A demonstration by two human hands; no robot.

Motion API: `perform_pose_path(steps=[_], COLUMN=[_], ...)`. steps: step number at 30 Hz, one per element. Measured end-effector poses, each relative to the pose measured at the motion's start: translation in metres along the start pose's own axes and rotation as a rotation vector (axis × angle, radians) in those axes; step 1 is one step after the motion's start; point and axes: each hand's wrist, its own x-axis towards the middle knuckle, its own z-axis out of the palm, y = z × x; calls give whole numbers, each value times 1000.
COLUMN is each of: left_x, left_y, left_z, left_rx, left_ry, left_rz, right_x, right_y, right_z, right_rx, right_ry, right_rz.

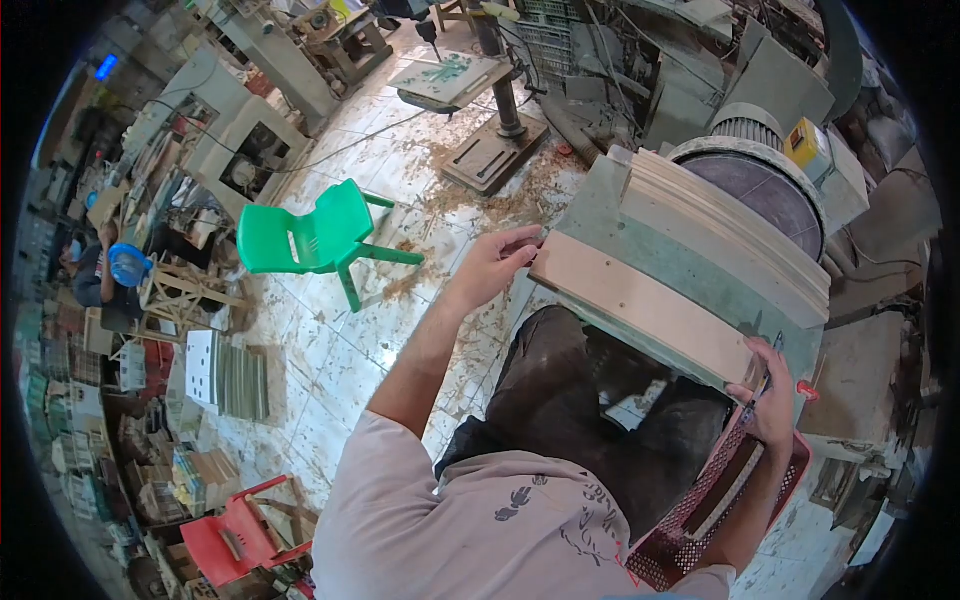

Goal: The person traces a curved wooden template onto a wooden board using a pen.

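A pale wooden board (625,300) with a few small holes lies along the near edge of a green machine table (690,255). My left hand (492,265) grips the board's left end, with fingers and thumb bent around the corner. At the other end my right hand (768,400) grips the board, thumb on the near side. A thin dark item, perhaps a pen, shows by the right fingers; I cannot make it out fully. Behind the board, several similar wooden strips (725,225) are stacked along the table beside a large round sanding disc (755,195).
A red plastic crate (795,470) stands by my right forearm. To the left are a green chair (310,235) and a stack of panels (228,375). A drill press (490,150) stands ahead on the sawdust-strewn floor. Another person (95,275) is at far left.
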Motion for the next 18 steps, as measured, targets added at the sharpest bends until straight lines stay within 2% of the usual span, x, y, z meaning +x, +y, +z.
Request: perform_pose_path(steps=[4,7,8,10,12,14,16,18], left_x=[-1,-2,0,6,13,21,25,28], left_y=[14,43,46,50,55,64,68,70], left_z=[-1,2,3,5,5,3,2,2], left_rx=[4,342,336,678,694,700,698,720], left_ry=[-45,-168,-182,-257,-304,-451,-478,-490], left_rz=[-24,40,42,276,292,229,272,225], right_x=[1,2,2,1,1,2,4,6], right_y=[0,5,7,8,6,7,0,1], right_z=[-1,-2,-3,-6,-9,-12,-14,-16], right_rx=[22,-13,-18,-26,-52,-64,-74,-58], right_ry=[-6,-30,-25,-38,-37,-87,-90,-126], right_rz=[31,-17,-3,-25,-6,-27,-12,-46])
